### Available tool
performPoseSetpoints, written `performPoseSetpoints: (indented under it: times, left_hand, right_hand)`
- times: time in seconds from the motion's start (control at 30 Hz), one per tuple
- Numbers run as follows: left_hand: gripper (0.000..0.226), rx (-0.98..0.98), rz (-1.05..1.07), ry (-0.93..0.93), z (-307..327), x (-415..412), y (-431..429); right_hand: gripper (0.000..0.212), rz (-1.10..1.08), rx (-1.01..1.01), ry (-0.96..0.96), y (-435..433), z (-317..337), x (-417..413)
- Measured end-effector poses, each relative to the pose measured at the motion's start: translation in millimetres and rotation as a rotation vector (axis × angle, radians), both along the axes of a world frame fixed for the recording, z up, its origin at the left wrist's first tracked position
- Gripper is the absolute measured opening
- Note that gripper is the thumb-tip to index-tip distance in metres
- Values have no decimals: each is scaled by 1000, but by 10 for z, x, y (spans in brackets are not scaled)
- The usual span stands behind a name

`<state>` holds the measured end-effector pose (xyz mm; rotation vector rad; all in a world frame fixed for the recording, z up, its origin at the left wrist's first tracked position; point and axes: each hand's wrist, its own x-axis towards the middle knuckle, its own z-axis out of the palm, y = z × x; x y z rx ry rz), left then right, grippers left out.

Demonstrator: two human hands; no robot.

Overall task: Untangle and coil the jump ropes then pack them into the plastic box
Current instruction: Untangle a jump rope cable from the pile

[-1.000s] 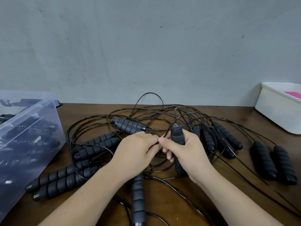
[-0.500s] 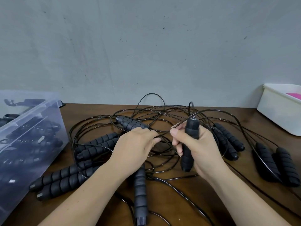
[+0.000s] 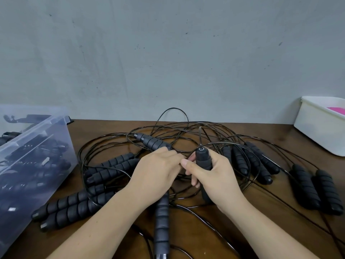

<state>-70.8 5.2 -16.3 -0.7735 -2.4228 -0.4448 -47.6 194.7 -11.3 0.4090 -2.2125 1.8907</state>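
Black jump ropes (image 3: pixel 306 186) on a dark brown table (image 3: pixel 102 128), pale grey wall (image 3: pixel 168 53) behind
The cords are glossy black, the ring-ribbed foam grips matt black. The upright handle (image 3: pixel 203 161) in the right hand (image 3: pixel 216 176) has a pale ring at its tip; the near handle (image 3: pixel 162 221) in the left hand (image 3: pixel 156 174) ends, at the table's near edge, in what looks like a silvery cap. At the left edge the plastic box (image 3: pixel 37 139) is clear with a bluish tint. At the right edge a white tub (image 3: pixel 317 128) holds something bright pink (image 3: pixel 336 110)
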Motion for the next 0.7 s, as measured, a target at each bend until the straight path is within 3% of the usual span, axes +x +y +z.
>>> performPoseSetpoints:
  times: [0.2,0.37,0.47,0.57,0.7]
  left_hand:
    - [15,8,10,-51,23,2,-4]
    - [20,1,130,-105,26,-53,-92]
    - [24,1,163,-166,64,-82,-146]
    - [23,-20,143,-133,62,-82,-150]
    - [17,5,134,-61,80,-55,-68]
  right_hand:
    - [14,-9,9,37,21,57,11]
    - [14,-45,-380,-35,195,279,-10]
    - [17,-78,-510,-48,317,384,-30]
    - [14,-57,-506,-38,314,366,-54]
    - [32,-6,-329,-89,217,257,-36]
